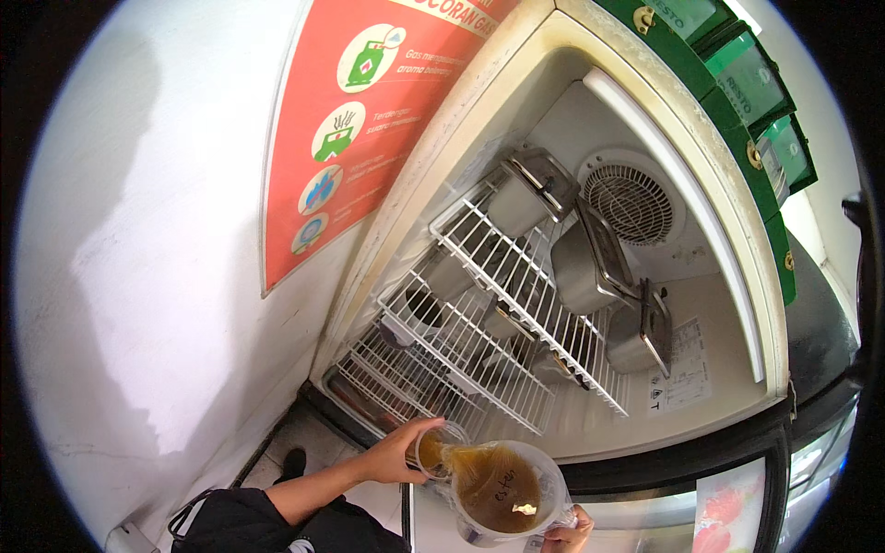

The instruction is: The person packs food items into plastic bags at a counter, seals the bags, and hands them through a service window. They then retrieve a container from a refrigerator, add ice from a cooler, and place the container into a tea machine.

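My left hand (395, 453) grips a small clear plastic cup (442, 434) with amber-brown liquid in it. In my right hand (571, 532), at the lower middle, is a larger translucent plastic pitcher (553, 477) of brown liquid. Clear plastic film stretches over the pitcher's top and bears handwriting. The pitcher's spout meets the cup's rim, and brown liquid reaches into the spout. Whether it is flowing into the cup I cannot tell. Both vessels are in front of an upright refrigerator (442, 131) whose inside is exposed.
White wire shelves (511, 297) hold several lidded stainless-steel pans (588, 266). A round fan grille (629, 200) is set in the back wall. To the left, a red poster (332, 186) hangs on a white wall (173, 276). Green boxes (750, 76) stand at the upper right.
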Demonstrator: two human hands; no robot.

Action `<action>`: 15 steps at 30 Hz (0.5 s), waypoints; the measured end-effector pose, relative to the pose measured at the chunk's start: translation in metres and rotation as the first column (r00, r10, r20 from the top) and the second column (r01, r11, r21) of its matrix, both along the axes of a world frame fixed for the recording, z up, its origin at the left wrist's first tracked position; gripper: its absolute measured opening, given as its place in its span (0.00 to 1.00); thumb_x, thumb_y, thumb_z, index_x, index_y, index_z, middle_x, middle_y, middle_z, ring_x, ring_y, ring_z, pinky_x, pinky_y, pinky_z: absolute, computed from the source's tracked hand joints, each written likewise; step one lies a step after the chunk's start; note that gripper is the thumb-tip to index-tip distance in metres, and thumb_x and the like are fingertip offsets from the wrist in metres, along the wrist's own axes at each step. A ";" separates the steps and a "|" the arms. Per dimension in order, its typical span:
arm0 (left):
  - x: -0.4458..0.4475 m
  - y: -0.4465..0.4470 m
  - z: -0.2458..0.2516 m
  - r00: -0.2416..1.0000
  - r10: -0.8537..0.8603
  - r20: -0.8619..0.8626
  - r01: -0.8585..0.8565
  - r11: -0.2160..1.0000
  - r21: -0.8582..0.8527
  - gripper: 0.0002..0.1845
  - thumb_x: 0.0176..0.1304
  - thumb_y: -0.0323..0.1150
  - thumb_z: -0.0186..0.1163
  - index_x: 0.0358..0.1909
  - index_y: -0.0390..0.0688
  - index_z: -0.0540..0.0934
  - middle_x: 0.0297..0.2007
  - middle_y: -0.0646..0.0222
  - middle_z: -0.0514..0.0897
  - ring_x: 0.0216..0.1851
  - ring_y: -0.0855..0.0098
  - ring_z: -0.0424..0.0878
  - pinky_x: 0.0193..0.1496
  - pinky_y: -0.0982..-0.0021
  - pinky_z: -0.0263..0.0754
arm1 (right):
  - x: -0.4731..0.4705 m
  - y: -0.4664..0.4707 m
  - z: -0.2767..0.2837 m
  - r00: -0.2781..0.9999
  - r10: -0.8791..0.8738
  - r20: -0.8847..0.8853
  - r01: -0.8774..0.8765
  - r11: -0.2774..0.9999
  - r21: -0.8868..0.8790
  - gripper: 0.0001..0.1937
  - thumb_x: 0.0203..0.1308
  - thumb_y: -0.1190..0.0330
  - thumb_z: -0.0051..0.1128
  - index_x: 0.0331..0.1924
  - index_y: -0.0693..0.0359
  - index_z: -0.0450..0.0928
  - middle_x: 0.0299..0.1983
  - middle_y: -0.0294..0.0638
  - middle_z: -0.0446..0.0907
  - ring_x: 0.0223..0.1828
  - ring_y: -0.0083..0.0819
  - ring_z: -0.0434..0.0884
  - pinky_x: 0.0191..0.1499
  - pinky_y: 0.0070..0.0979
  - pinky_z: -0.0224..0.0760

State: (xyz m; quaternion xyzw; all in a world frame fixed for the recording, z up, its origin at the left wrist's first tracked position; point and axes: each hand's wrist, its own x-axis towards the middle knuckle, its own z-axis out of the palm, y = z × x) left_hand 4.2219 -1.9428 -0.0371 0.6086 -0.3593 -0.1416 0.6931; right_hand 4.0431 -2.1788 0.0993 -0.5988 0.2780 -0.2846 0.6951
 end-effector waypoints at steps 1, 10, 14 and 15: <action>-0.001 0.001 0.001 1.000 0.000 0.005 0.000 1.000 0.000 0.49 0.40 0.30 0.70 0.66 0.44 0.54 0.63 0.58 0.60 0.65 0.60 0.59 0.66 0.62 0.53 | 0.000 0.001 0.001 1.000 0.012 -0.010 -0.012 1.000 -0.004 0.14 0.17 0.84 0.43 0.21 0.72 0.70 0.22 0.41 0.74 0.19 0.28 0.73 0.22 0.21 0.63; -0.004 0.001 0.000 1.000 -0.006 0.023 0.006 1.000 0.003 0.49 0.40 0.30 0.70 0.67 0.45 0.54 0.63 0.58 0.60 0.65 0.59 0.59 0.67 0.62 0.52 | -0.007 -0.002 0.001 0.999 -0.019 -0.033 0.018 0.999 -0.037 0.14 0.17 0.84 0.42 0.21 0.72 0.70 0.21 0.43 0.75 0.20 0.29 0.74 0.21 0.20 0.62; -0.003 0.001 0.000 1.000 -0.005 0.027 0.005 1.000 -0.012 0.49 0.40 0.29 0.70 0.67 0.45 0.54 0.63 0.57 0.60 0.65 0.60 0.59 0.67 0.63 0.52 | -0.010 -0.010 -0.004 0.999 0.046 0.000 -0.046 0.998 -0.032 0.13 0.17 0.84 0.43 0.20 0.70 0.69 0.22 0.45 0.76 0.20 0.31 0.75 0.22 0.21 0.63; -0.003 0.001 0.002 1.000 -0.004 0.020 0.005 1.000 -0.014 0.49 0.40 0.29 0.70 0.67 0.45 0.54 0.63 0.58 0.60 0.65 0.60 0.59 0.67 0.63 0.52 | -0.010 -0.011 -0.007 0.999 0.047 0.024 -0.048 0.999 0.012 0.13 0.17 0.85 0.43 0.19 0.70 0.69 0.23 0.45 0.76 0.21 0.33 0.75 0.23 0.21 0.64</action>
